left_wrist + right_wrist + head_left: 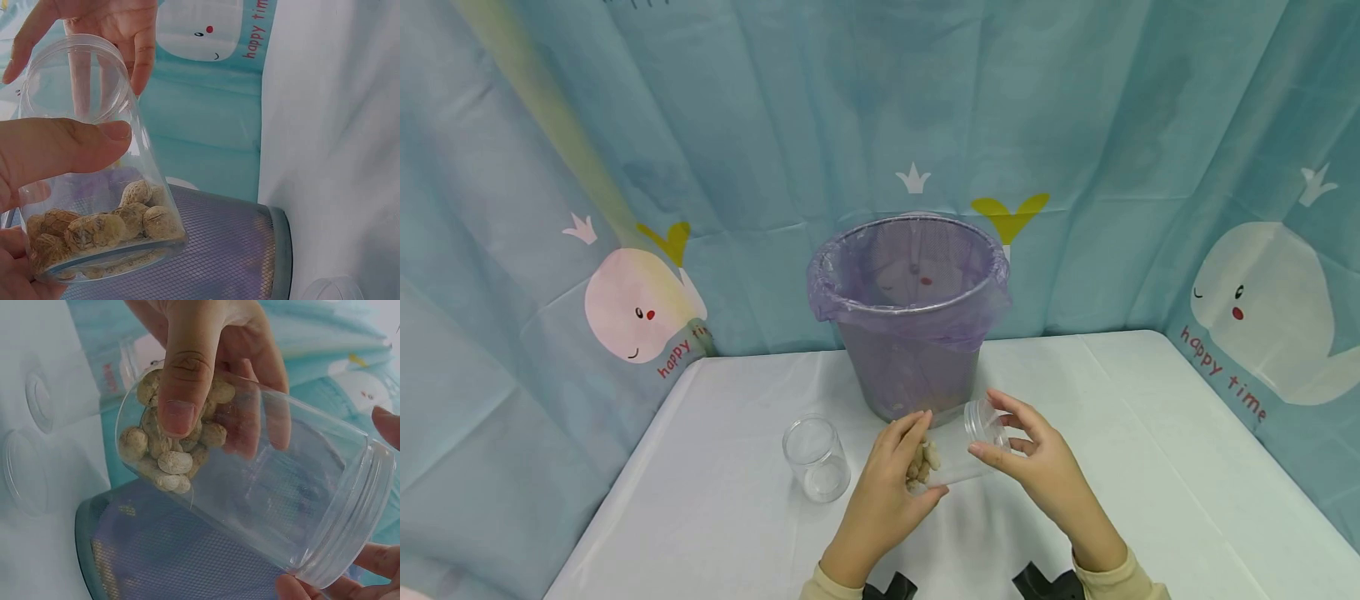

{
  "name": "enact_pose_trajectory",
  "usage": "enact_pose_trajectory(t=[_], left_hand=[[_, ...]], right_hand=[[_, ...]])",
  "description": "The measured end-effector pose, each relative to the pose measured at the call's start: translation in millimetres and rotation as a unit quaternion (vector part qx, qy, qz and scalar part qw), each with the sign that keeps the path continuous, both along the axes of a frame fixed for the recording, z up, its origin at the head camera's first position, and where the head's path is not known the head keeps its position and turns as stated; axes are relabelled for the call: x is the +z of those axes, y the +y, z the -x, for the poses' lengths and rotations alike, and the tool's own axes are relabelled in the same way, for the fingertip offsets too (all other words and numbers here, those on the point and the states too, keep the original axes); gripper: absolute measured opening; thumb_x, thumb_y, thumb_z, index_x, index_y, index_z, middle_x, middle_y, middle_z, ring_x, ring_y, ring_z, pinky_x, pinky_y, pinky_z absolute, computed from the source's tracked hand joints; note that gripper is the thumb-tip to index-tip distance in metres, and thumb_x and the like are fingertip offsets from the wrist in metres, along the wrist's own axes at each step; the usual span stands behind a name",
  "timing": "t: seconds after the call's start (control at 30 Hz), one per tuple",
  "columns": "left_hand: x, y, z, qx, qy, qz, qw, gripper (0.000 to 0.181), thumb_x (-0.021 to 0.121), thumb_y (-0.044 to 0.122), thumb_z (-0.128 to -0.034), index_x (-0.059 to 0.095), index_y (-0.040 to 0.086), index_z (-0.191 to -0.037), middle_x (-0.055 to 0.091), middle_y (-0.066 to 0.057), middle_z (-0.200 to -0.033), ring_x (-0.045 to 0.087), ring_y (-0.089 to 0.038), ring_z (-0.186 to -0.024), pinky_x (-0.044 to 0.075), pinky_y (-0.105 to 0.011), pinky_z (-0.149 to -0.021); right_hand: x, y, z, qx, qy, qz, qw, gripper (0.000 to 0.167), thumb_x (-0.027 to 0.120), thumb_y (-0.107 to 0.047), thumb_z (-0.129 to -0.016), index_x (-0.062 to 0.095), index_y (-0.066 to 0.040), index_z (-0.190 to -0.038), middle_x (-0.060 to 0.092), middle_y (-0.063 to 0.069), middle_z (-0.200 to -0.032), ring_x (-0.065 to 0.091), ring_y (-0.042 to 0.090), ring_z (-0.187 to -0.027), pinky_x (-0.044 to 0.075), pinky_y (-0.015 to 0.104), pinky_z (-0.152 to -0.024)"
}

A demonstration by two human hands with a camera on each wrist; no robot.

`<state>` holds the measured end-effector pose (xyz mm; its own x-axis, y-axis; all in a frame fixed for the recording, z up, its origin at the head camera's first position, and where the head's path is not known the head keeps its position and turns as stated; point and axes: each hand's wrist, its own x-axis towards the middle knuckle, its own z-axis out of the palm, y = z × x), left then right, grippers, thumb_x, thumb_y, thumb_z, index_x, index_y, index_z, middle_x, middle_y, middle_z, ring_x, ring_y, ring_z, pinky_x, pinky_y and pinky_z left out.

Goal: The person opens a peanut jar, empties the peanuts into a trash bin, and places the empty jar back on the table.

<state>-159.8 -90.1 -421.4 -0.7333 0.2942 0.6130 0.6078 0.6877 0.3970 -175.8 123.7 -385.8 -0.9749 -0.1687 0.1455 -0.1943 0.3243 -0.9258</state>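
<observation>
A clear jar (955, 450) with several unshelled peanuts (175, 461) at its base end lies tilted in the air. My left hand (891, 483) grips that end, thumb on one side and fingers on the other. At the jar's ridged mouth end (81, 50) is my right hand (1037, 458), its thumb and fingers spread around the rim. In the left wrist view its fingers look fairly straight behind the mouth; firm contact is hard to make out. A second clear jar (816, 458), without contents, stands upright left of my left hand.
Behind the hands stands a mesh bin (910, 358) lined with a purple bag (985, 308). A clear round lid (25, 472) lies on the white table (722, 517) near the second jar. Blue printed curtain (760, 125) hangs around the back and sides.
</observation>
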Motion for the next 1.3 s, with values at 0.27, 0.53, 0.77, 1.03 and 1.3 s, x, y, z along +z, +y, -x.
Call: enact_pose_trajectory(t=[0.27,0.53,0.77,1.03,1.3], left_hand=[[-0.6,0.0,0.0,-0.001,0.005,-0.001,1.0,0.096,0.094,0.009,-0.0629,0.047,0.007,-0.147,0.054,-0.013,-0.139,0.055,-0.026,-0.126,0.056,-0.038,-0.1],[-1.0,-0.1,-0.5,0.002,0.006,0.001,1.0,0.097,0.095,0.009,-0.0622,0.047,0.008,-0.147,0.054,-0.013,-0.138,0.055,-0.026,-0.126,0.056,-0.038,-0.1],[-0.4,0.2,-0.5,-0.001,0.006,-0.001,1.0,0.097,0.094,0.009,-0.0627,0.047,0.007,-0.147,0.054,-0.014,-0.138,0.056,-0.026,-0.126,0.056,-0.038,-0.1],[-0.8,0.0,-0.6,0.002,0.005,0.0,1.0,0.097,0.094,0.01,-0.0629,0.047,0.009,-0.147,0.054,-0.012,-0.139,0.055,-0.026,-0.126,0.055,-0.038,-0.1],[-1.9,0.1,0.0,0.003,-0.001,-0.003,1.0,0.097,0.094,0.011,-0.0637,0.046,0.01,-0.148,0.054,-0.012,-0.139,0.055,-0.026,-0.127,0.055,-0.038,-0.1]], right_hand=[[1.0,0.8,0.2,0.005,-0.005,-0.003,1.0,0.067,0.076,-0.028,-0.088,0.048,-0.013,-0.146,0.05,0.008,-0.149,0.047,0.026,-0.131,0.049,0.042,-0.103],[0.5,1.9,-0.1,0.019,0.003,-0.003,0.9998,0.068,0.077,-0.026,-0.088,0.046,-0.013,-0.148,0.047,0.009,-0.151,0.044,0.029,-0.133,0.049,0.043,-0.103],[2.5,1.3,0.6,-0.009,-0.048,-0.025,0.9985,0.07,0.074,-0.034,-0.089,0.044,-0.015,-0.149,0.05,0.012,-0.147,0.051,0.028,-0.126,0.053,0.039,-0.097],[4.0,1.9,-0.9,0.001,-0.057,-0.002,0.9984,0.071,0.075,-0.031,-0.089,0.044,-0.011,-0.149,0.048,0.012,-0.149,0.054,0.029,-0.125,0.056,0.029,-0.09],[1.2,3.4,-0.2,0.024,-0.004,0.001,0.9997,0.07,0.075,-0.024,-0.089,0.043,-0.007,-0.149,0.045,0.013,-0.152,0.044,0.032,-0.136,0.045,0.049,-0.109]])
